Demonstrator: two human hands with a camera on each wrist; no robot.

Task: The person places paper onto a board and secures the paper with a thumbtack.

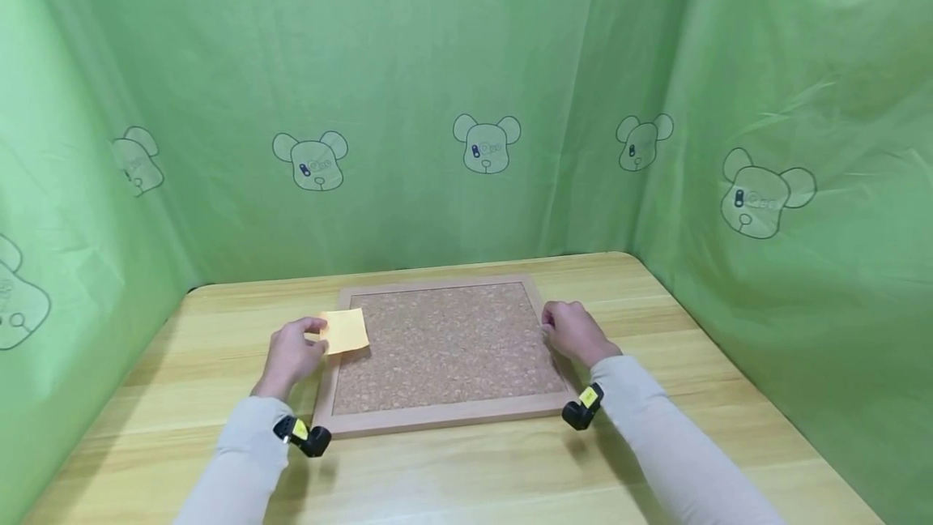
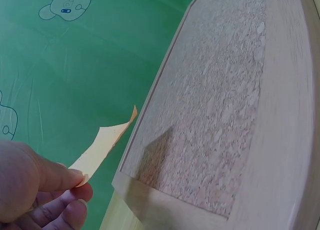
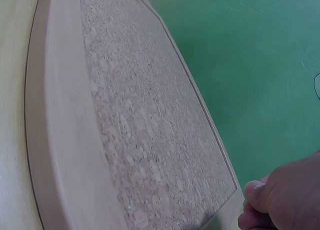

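A corkboard (image 1: 452, 347) with a pale wooden frame lies flat on the table. My left hand (image 1: 291, 351) pinches a yellow-orange sticky note (image 1: 346, 332) by its left edge, between thumb and fingers. The note is held above the board's left side and casts a shadow there. Seen in the left wrist view, the note (image 2: 102, 147) bends, with its far corner curling up. My right hand (image 1: 576, 332) is over the board's right frame edge, its fingers curled and the thumb (image 3: 256, 190) against them. Nothing shows in that hand, though its inner side is hidden.
The wooden table (image 1: 466, 468) extends on all sides of the board. Green curtains (image 1: 408, 209) printed with bear heads hang behind it and at both sides. Each wrist wears a small black camera, one on the left (image 1: 302, 436) and one on the right (image 1: 583, 406).
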